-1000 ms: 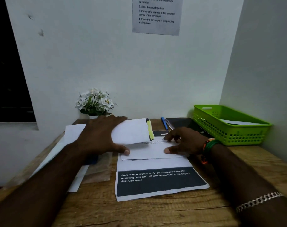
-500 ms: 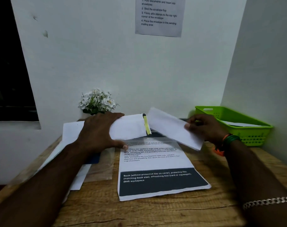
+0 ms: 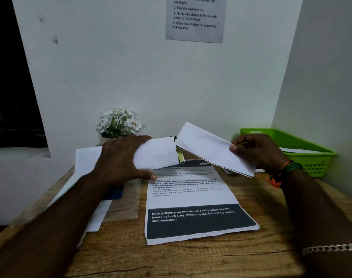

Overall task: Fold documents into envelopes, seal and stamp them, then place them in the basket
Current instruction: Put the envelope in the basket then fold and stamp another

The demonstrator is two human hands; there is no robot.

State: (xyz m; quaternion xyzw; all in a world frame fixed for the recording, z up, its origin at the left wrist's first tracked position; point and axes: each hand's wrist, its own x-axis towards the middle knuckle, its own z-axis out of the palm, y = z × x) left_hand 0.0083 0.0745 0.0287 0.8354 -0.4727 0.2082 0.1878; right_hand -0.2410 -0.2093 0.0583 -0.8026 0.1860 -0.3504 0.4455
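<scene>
My left hand (image 3: 121,159) grips a white envelope (image 3: 157,153) above the desk, its open end with a yellow strip (image 3: 180,156) facing right. My right hand (image 3: 259,153) pinches a folded white document (image 3: 211,148) by its right end, tilted, with its left corner touching the envelope's opening. A printed sheet (image 3: 191,199) with a dark band lies flat on the wooden desk below both hands. The green basket (image 3: 313,155) stands at the right by the wall with white paper inside.
White flowers (image 3: 119,122) stand at the back left. Loose white sheets (image 3: 84,163) and a clear plastic film (image 3: 127,203) lie under my left arm. An instruction notice (image 3: 194,19) hangs on the wall. The side wall is close to the basket.
My right hand lifted the folded document off the printed sheet, swung it up to the right, then brought its left corner to the envelope's opening. The left hand stayed on the envelope.
</scene>
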